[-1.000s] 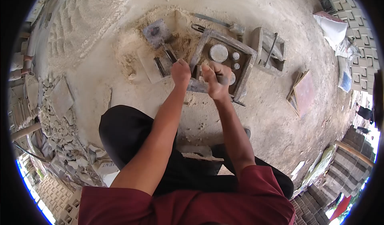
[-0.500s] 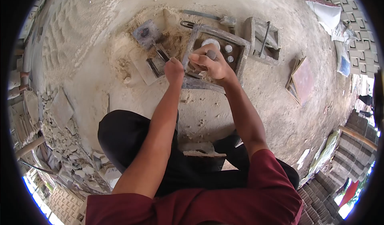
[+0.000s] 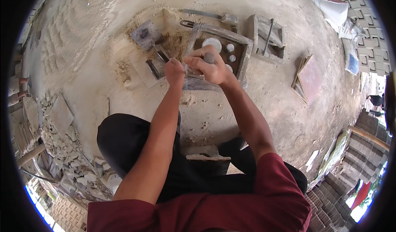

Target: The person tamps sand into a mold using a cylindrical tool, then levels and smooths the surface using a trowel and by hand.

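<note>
My left hand [image 3: 175, 72] is closed round the end of a dark metal mould [image 3: 163, 57], whose frame lies on a pale slab [image 3: 142, 73] over the sandy ground. My right hand [image 3: 208, 65] is a fist round a tool with a rounded grey handle [image 3: 209, 58]; its lower end is hidden. That fist is beside my left hand, over the near left part of a wooden-sided tray [image 3: 246, 62]. In the tray are a large round pale lid [image 3: 212, 44] and smaller round pieces [image 3: 230, 47].
A grey trough [image 3: 269, 58] with a bar across it stands right of the tray. A square plate [image 3: 146, 35] lies on loose sand. Thin boards [image 3: 310, 80] lie to the right, rubble [image 3: 68, 149] at left. A flat metal bar [image 3: 202, 13] is behind the tray.
My right hand has moved left from over the tray's middle to beside my left hand. My left hand keeps its hold. The whole view has shifted slightly.
</note>
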### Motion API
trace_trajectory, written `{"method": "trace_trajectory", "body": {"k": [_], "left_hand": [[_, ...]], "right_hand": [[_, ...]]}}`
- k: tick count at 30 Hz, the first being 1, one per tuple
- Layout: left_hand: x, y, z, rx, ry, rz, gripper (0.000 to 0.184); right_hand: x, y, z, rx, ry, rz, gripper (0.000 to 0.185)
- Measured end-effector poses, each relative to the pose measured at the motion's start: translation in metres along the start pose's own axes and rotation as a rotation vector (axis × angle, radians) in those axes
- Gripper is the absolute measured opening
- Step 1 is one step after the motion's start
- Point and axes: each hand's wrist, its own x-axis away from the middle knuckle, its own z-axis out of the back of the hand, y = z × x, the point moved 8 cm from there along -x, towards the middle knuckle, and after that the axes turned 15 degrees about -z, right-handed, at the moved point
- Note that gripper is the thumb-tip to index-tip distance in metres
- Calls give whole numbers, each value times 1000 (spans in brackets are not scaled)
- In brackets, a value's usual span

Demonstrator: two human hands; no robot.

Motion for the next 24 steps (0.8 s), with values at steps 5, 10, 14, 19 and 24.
{"method": "trace_trajectory", "body": {"k": [5,10,14,19,24], "left_hand": [[10,20,19,-58,26,70,51],[12,33,30,-162,111,-25,48],[10,33,26,-186,122,-81,44],[7,48,34,-106,159,-24,43],[11,41,39,-141,170,24,46]], "right_hand": [[8,9,-10,37,-59,-9,34],[10,29,-16,120,-79,101,34],[18,8,-6,114,-60,7,33],[27,23,-4,84,-103,15,35],[31,46,10,117,-92,93,35]]}}
